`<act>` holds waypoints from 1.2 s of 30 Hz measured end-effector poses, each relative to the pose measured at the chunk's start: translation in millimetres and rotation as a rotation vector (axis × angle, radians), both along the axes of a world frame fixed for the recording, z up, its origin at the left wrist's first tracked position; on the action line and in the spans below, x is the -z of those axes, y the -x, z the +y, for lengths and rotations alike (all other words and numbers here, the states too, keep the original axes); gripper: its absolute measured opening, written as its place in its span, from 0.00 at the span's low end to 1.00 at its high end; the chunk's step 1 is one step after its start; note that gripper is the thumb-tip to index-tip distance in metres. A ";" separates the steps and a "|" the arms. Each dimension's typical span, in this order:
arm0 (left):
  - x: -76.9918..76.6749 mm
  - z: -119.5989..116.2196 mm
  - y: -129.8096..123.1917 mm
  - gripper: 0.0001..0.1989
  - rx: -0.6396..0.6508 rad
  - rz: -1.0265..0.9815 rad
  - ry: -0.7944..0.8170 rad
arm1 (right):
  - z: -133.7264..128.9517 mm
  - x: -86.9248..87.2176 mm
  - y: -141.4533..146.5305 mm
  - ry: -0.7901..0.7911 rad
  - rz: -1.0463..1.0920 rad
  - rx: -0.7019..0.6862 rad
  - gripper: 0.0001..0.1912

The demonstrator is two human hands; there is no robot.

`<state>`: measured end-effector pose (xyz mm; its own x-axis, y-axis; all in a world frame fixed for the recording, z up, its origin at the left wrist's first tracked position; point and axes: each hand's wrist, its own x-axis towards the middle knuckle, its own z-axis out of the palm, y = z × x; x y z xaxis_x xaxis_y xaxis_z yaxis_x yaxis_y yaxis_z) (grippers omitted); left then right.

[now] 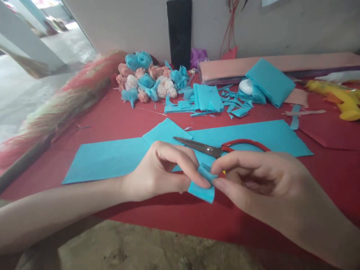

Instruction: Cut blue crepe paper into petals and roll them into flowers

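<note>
Squarely before you, just above the near part of the red tabletop (112, 122), is the small folded piece of blue crepe paper (201, 192). Your left hand (165, 168) pinches it between thumb and index finger, and your right hand (264, 183) pinches its right end the same way. Its lower flap points toward you; the rolled fold above slants down to your right, though your fingers hide too much to settle the long axis. Beyond your hands, scissors (209, 149) lie across blue sheets, blades pointing left. Paper roses (146, 80) cluster near the pale wall (126, 26), beside an upright black phone (179, 33).
</note>
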<state>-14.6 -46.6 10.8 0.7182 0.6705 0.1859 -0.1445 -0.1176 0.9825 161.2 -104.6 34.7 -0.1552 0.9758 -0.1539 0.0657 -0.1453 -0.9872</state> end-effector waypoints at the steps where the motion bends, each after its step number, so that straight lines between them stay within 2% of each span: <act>1: -1.9 0.1 -0.8 0.14 -0.007 0.012 -0.063 | 0.1 1.6 -0.6 -0.038 -0.025 0.003 0.03; 5: -8.6 -1.8 -4.8 0.10 -0.020 -0.002 -0.295 | -0.1 5.2 -3.2 -0.206 -0.170 -0.020 0.03; 10: -11.7 -4.8 -5.2 0.09 -0.047 0.009 -0.504 | -1.8 7.0 -5.4 -0.399 -0.224 -0.004 0.06; 13: -14.2 -4.2 -5.2 0.08 -0.065 0.034 -0.620 | -1.5 6.2 -7.4 -0.499 -0.327 -0.028 0.08; 18: -24.4 -3.7 -4.3 0.10 -0.084 0.112 -0.855 | 1.9 2.7 -11.6 -0.767 -0.507 -0.030 0.06; 22: -30.6 -4.9 0.8 0.11 -0.033 0.225 -0.991 | 4.1 1.9 -14.7 -0.935 -0.637 -0.054 0.05; 26: -31.4 -5.6 4.5 0.07 -0.061 0.297 -1.085 | 4.9 -1.2 -14.7 -1.096 -0.771 -0.022 0.04; 29: -32.8 -5.3 4.3 0.06 -0.061 0.325 -1.116 | 5.9 -3.8 -14.0 -1.148 -0.805 0.009 0.07; 36: -36.3 -5.4 2.0 0.06 -0.071 0.344 -1.156 | 5.2 1.1 -16.6 -1.118 -0.726 0.015 0.04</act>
<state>-16.6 -52.0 47.1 0.8165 0.2738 0.5082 0.1460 -0.9497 0.2771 177.8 -99.4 33.6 -0.3675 0.6319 0.6824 0.6295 0.7091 -0.3177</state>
